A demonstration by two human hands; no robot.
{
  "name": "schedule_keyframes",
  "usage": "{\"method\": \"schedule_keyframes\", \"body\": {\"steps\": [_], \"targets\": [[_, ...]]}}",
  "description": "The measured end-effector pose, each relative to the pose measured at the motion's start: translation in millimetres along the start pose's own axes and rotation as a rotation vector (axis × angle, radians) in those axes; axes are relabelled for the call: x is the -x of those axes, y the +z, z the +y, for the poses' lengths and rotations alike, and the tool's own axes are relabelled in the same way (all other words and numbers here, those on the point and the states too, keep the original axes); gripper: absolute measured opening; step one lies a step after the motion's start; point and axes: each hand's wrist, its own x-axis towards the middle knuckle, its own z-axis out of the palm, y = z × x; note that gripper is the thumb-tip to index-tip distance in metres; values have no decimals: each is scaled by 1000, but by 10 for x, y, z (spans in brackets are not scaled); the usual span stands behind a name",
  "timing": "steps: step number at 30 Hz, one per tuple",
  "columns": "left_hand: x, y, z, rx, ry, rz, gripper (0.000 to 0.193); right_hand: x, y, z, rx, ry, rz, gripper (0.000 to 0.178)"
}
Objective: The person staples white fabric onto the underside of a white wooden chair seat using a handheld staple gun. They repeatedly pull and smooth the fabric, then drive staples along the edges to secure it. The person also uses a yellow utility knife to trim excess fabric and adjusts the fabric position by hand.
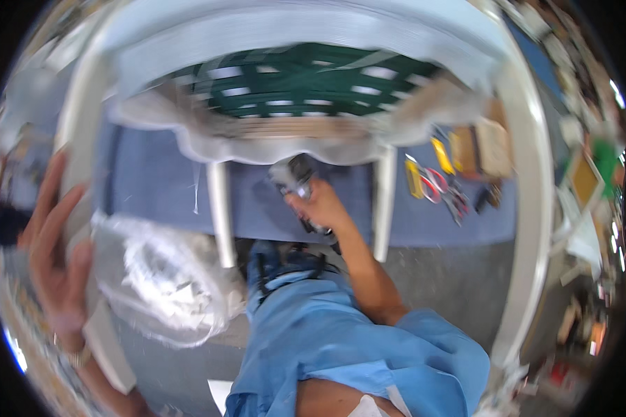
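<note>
My right hand [320, 205] is closed round the handle of a grey and black staple gun [293, 172], with its nose close to the ragged white fabric edge. Motion blurs the tool. In front of me is a white furniture frame [535, 174] with green woven webbing [306, 80] and pale fabric [306, 28] stretched across its far part. At the far left, my left hand [57, 257] lies against the frame's left bar, fingers spread.
A blue-grey table surface [160, 174] lies under the frame. On its right are red-handled scissors [432, 186], yellow-handled tools [442, 155], pliers [456, 203] and a cardboard box [490, 146]. A clear plastic bag [170, 281] of white scraps sits at lower left.
</note>
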Motion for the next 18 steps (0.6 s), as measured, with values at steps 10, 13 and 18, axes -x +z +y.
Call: {"method": "schedule_keyframes", "body": {"steps": [10,13,18], "targets": [[173,-98,-86,-174,46,-17,53,1545,-1022,1347,420,72,845,61],[-22,0,-26,-40,66,19,52,1540,-1230,1901,658,185,965,62],[22,40,146,303,-40,118,53,997,-1491,2167,592,254,1048,63]]}}
